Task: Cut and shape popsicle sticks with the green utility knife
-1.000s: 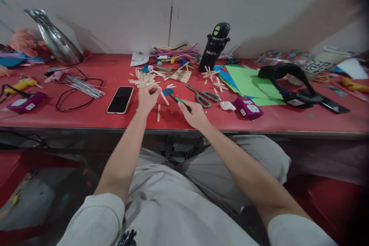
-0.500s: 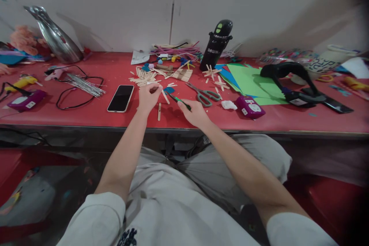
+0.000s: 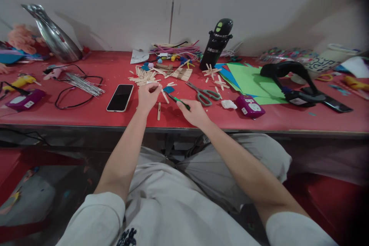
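Clamping the right hand (image 3: 193, 113) round a green-handled tool (image 3: 180, 102), aiming its tip left; bringing the left hand (image 3: 147, 98) fingertips together beside a wooden stick (image 3: 165, 97) between both, not showing whether gripping it. Needing light, steady control, keeping fingertips clear, over the red table (image 3: 86, 119). Hardly changing pose since half a second ago.

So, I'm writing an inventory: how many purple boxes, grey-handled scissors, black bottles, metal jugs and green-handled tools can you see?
Purple boxes: 2
Grey-handled scissors: 1
Black bottle: 1
Metal jug: 1
Green-handled tool: 1, in the right hand
Total: 6
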`<state>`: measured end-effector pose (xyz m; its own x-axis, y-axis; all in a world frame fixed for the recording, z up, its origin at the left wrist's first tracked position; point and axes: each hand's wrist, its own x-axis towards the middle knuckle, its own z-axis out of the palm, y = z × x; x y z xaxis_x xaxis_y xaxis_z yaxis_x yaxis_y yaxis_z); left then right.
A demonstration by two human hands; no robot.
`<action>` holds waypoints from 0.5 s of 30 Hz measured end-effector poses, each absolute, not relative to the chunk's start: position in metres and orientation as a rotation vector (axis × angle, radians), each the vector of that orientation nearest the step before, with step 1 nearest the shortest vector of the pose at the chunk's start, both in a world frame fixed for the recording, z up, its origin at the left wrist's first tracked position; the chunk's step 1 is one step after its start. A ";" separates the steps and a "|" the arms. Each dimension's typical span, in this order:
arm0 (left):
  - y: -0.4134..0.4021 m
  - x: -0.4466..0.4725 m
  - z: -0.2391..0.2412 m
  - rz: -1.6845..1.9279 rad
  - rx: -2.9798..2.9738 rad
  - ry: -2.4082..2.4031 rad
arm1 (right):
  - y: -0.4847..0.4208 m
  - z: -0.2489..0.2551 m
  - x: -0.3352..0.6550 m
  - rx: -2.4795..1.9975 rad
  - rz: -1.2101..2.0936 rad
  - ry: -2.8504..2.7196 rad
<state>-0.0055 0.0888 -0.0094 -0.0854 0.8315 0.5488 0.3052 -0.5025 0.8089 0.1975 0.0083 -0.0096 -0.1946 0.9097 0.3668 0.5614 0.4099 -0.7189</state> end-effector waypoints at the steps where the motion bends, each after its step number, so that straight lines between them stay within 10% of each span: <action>1: 0.089 -0.006 -0.009 1.620 1.761 1.228 | 0.008 -0.009 0.197 -1.260 0.554 -1.882; 15: 0.089 -0.005 -0.009 1.627 1.785 1.164 | 0.005 -0.005 0.198 -1.319 0.455 -1.960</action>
